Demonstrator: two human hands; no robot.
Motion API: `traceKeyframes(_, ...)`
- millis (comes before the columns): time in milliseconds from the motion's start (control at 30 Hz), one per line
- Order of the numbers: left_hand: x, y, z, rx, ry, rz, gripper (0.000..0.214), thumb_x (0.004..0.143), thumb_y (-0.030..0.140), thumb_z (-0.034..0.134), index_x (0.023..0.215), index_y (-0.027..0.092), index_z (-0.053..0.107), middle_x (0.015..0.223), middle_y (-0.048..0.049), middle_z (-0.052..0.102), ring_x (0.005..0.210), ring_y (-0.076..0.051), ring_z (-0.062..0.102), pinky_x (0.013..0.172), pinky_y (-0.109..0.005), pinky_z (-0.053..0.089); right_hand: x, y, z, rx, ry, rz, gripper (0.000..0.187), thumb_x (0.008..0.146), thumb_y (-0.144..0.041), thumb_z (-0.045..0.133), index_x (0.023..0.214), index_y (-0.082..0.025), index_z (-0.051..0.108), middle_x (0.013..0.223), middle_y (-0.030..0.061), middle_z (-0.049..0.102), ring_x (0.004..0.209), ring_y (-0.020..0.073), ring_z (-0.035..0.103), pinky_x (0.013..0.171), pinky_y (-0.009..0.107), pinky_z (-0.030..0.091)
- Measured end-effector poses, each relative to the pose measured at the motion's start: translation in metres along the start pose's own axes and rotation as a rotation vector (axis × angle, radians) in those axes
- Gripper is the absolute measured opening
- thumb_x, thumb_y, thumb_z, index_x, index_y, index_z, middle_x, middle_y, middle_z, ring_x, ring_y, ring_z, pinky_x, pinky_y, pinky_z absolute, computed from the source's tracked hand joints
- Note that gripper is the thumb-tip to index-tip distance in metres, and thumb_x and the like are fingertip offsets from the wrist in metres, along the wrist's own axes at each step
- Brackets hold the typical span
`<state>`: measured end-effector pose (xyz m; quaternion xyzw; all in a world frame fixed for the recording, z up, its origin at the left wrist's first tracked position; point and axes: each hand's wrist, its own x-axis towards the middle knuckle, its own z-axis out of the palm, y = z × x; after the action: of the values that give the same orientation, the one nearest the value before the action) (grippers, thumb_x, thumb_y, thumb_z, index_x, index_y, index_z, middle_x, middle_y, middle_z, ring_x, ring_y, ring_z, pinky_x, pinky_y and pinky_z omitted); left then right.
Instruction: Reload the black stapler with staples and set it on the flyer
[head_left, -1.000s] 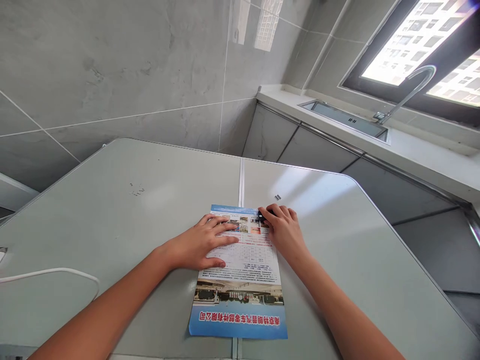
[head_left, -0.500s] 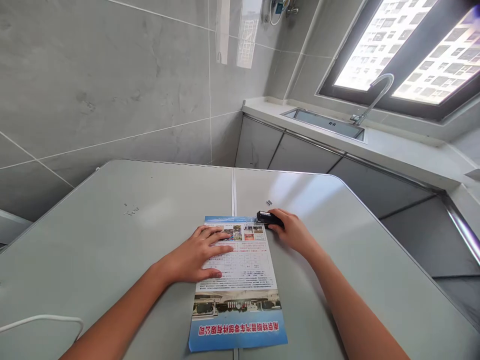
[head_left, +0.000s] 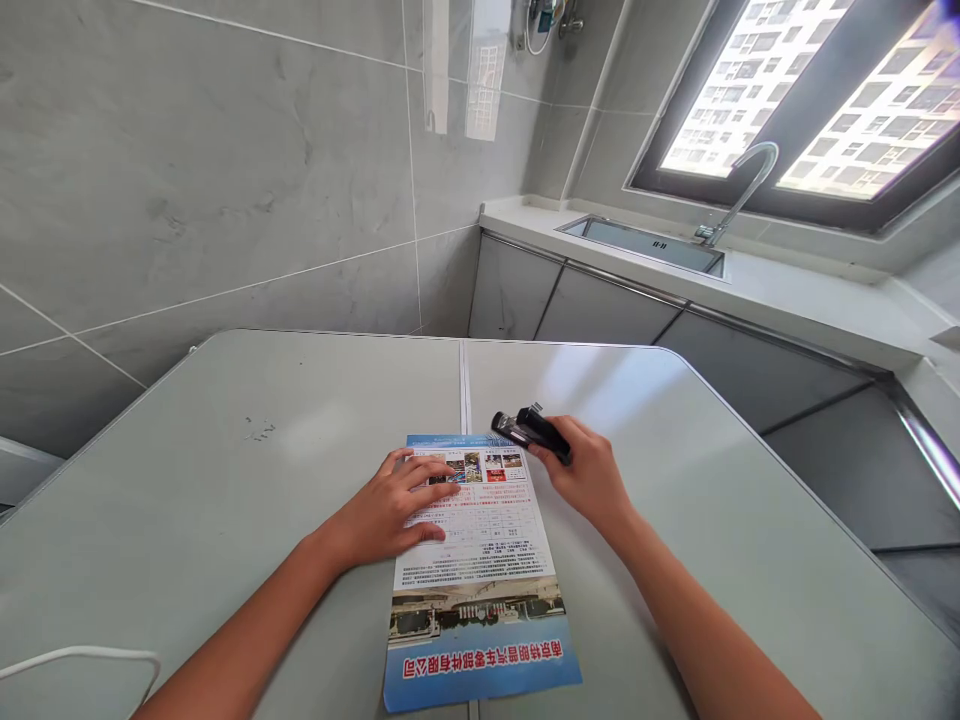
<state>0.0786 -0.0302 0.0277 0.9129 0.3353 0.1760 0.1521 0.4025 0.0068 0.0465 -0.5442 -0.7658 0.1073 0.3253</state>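
A printed leaflet [head_left: 480,600] with blue ends, small photos and a table lies across the seam of the table, its large red characters upside down to me. My left hand [head_left: 397,508] rests flat on its upper left part with the fingers spread. In my right hand [head_left: 589,465] is a black stapler [head_left: 536,432], gripped by its rear end. The stapler's front lies over the leaflet's top right corner, and its jaws appear spread apart. A row of staples sits along the leaflet's top edge, partly hidden by the stapler.
Small loose staples [head_left: 260,430] are scattered on the folding table [head_left: 337,390] at the left. Near the stapler's far side is a short strip of staples [head_left: 537,406]. A white cable [head_left: 82,653] runs over the lower left corner. Beyond the table stands a counter with a sink [head_left: 645,246].
The stapler has come off the leaflet's right edge and turned, now showing its spread jaws over the top corner. My left hand stays on the paper.
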Motion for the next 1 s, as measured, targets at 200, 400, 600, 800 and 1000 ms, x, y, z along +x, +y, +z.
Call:
traceKeyframes(200,-0.005,-0.018,-0.005,-0.284,0.494,-0.339,0.023,0.103,0.037,0.052,0.091,0.024,0.067,0.087,-0.0045,0.068,0.086,-0.023,0.057,0.087,-0.037,0.041,-0.023,-0.042,0.020,0.218,-0.467,-0.244,0.021,0.085,-0.024,0.073,0.104,-0.023,0.065,0.096,0.0036,0.069,0.090,0.0208,0.063,0.076,0.029,0.046)
traceKeyframes(400,-0.007,-0.034,-0.008,-0.833,0.845,-0.567,0.033,0.099,0.046,0.057,0.080,0.020,0.063,0.078,-0.0031,0.055,0.074,-0.018,0.047,0.069,-0.029,0.041,-0.023,-0.045,0.019,0.250,-0.625,-0.311,0.027,0.080,-0.023,0.077,0.105,-0.022,0.064,0.100,0.0023,0.068,0.091,0.0189,0.061,0.080,0.028,0.046)
traceKeyframes(600,-0.007,-0.045,-0.014,-1.244,0.946,-0.557,0.050,0.100,0.041,0.055,0.059,0.019,0.035,0.060,0.0035,0.025,0.055,-0.013,0.028,0.056,-0.027,0.034,0.000,0.000,-0.010,0.267,-0.796,-0.369,0.025,0.077,-0.021,0.076,0.099,-0.021,0.064,0.090,-0.0021,0.064,0.080,0.0153,0.057,0.074,0.026,0.043)
traceKeyframes(800,-0.007,-0.044,-0.016,-1.358,0.901,-0.572,0.053,0.100,0.041,0.053,0.059,0.020,0.027,0.057,0.0048,0.017,0.051,-0.012,0.021,0.049,-0.027,0.027,0.007,0.035,-0.032,0.239,-0.925,-0.300,0.029,0.075,-0.025,0.077,0.100,-0.021,0.064,0.090,-0.0021,0.063,0.076,0.0150,0.054,0.071,0.026,0.042)
traceKeyframes(1000,-0.006,-0.043,-0.016,-1.357,0.887,-0.571,0.052,0.099,0.040,0.053,0.059,0.019,0.027,0.057,0.0048,0.018,0.050,-0.011,0.022,0.048,-0.026,0.027,0.006,0.037,-0.036,0.231,-0.956,-0.284,0.031,0.076,-0.028,0.078,0.102,-0.022,0.063,0.092,-0.0022,0.064,0.078,0.0156,0.055,0.072,0.026,0.042)
